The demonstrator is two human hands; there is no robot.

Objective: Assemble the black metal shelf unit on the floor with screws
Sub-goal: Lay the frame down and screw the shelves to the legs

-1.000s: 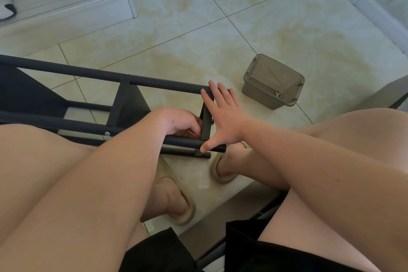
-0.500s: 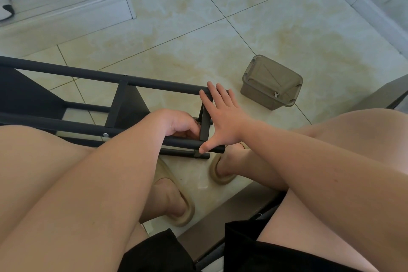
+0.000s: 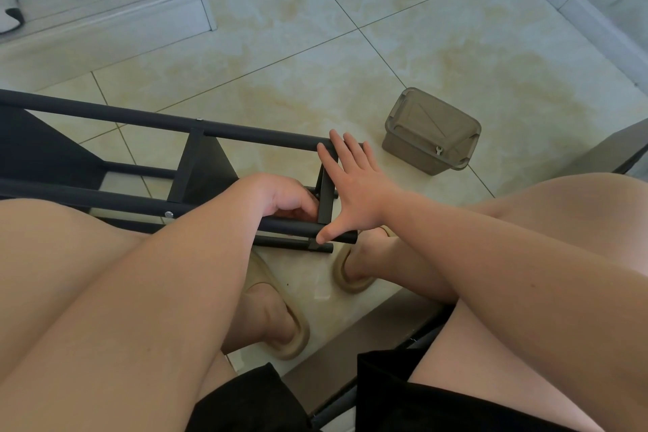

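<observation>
The black metal shelf unit [image 3: 224,131] lies on its side on the tiled floor in front of my knees, its long tubes running left to right. My right hand [image 3: 354,186] is spread flat against the unit's end bracket, fingers on the far tube and thumb on the near tube. My left hand [image 3: 280,196] is curled inside the frame right beside that bracket, its fingertips hidden; what it holds I cannot see. A silver screw head [image 3: 169,214] shows on the near tube.
A grey-brown plastic box [image 3: 433,131] with a small metal part on it stands on the floor to the right. My feet in beige slippers [image 3: 350,277] rest under the frame's end. A white ledge with a bag and a shoe lies far left.
</observation>
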